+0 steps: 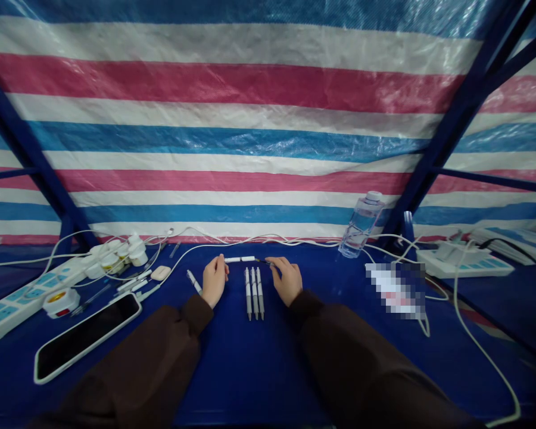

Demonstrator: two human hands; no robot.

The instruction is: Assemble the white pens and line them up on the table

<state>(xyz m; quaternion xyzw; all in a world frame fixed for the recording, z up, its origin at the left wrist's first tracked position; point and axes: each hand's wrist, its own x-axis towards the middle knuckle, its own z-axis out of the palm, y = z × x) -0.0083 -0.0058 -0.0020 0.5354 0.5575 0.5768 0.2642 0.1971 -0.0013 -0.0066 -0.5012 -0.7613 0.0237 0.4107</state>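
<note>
"Since the left sleeve (147,351) lies close beside the phone (89,338), what do we log against it?"

"Item one: phone, white-edged, dark screen up, near left on the blue table (259,372). Risk, as we judge it: a knock from the sleeve, should that arm swing left."

"And the pens?"

"Item two: three pens (255,295), white and grey, side by side, tips toward the near edge, a little nearer than the gap between the hands. We rate them liable to roll out of their row if a hand brushes them. Item three: single pen (193,280), slanted, just left of the left hand (215,281) and partly hidden by it; the wrist could push it."

"State of the fingers?"

"Item four: left hand, fingers curled on the left end of a white pen barrel (241,259). Item five: right hand (286,279), thumb and forefinger pinching a slender dark piece (261,260) at the barrel's right end. Whether the two parts are joined, we cannot tell. The barrel lies crosswise, just beyond the three pens. Our judgement: a skewed pull could bend the thin piece; a slack pinch could drop it."

"Farther out?"

"Item six: clear bottle (361,227), far right, well apart; slight tipping risk. Item seven: white cables (250,239), far edge; a rolling part might lodge there."
</note>
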